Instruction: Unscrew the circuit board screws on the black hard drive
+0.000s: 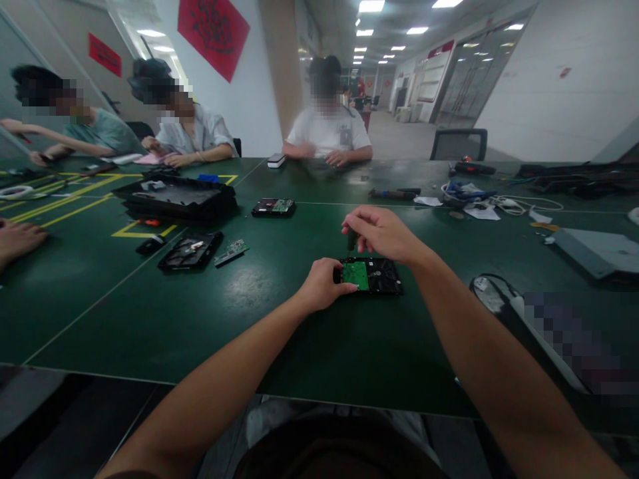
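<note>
A black hard drive (384, 276) with a green circuit board (355, 274) lies board side up on the green table in front of me. My left hand (323, 285) grips its left end, with the thumb along the near edge and the fingers at the far side. Above the drive's far left part, my right hand (378, 233) is closed around the dark green handle of a screwdriver (352, 239). The screwdriver stands upright, its thin shaft pointing down at the board's far edge. Whether the tip sits in a screw is too small to tell.
To the left lie an opened drive case (190, 251), a loose circuit board (232, 253) and black trays (174, 199). Another hard drive (273, 207) is farther back. On the right are a grey metal box (599, 253), cables (519, 203) and an electric screwdriver (394, 193). Several people sit around the table.
</note>
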Available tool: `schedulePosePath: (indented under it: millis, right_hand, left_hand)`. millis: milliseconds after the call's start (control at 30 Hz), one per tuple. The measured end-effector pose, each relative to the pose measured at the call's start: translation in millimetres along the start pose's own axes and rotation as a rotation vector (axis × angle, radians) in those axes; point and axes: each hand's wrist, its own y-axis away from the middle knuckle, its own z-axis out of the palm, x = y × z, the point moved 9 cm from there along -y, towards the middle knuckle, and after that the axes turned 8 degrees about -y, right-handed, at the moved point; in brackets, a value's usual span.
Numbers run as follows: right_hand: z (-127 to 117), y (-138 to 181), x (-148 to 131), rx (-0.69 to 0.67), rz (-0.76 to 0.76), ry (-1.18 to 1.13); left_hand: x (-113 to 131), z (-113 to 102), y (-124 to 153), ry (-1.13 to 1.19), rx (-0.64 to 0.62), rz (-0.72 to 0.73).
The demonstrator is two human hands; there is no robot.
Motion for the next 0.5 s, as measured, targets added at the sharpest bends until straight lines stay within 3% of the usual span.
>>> schedulePosePath:
  millis: [133,300,400,500]
  right_hand:
    - [2,-1,3,-0.018,0.039,-0.05]
    - [-7,-1,-7,0.055,-0.043,0.127]
    - [-14,1,-4,0.12,0.002,0.138]
    - [-12,1,-2,0.095,0.023,0.106]
  left_hand:
    - [0,2,-1,0.0,0.006,0.013]
    - [-2,1,-1,0.011,0.019,0.002]
    - [-2,0,0,0.014,0.015,-0.008]
    - [-1,0,1,0.009,0.008,-0.004]
